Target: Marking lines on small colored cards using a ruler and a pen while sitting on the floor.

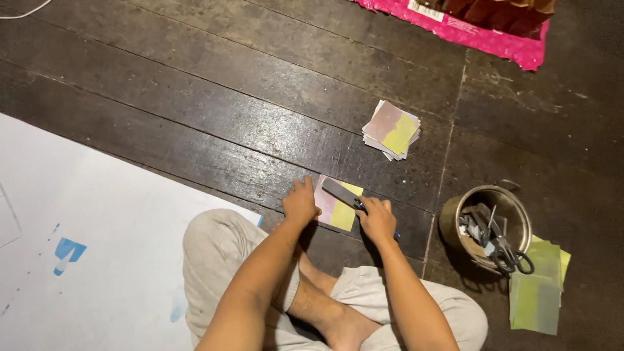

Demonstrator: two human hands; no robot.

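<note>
Crossed legs in pale grey trousers (221, 247) fill the bottom centre of the frame, and just above them the left hand (300, 201) lies with fingers together and flat, pressing the left edge of a square pink-and-yellow paper sheet (335, 205) on the dark wooden plank floor (214, 110); the right hand (377, 220) is curled around a blue pen (359, 205) at the sheet's right edge, beside a flat grey ruler (340, 192) whose long axis slants from upper left to lower right across the sheet. A stack of similar squares (391, 129) sits above, well apart; a round metal tin holding scissors (484, 224) stands at right, with green sheets (538, 286) beside it.
</note>
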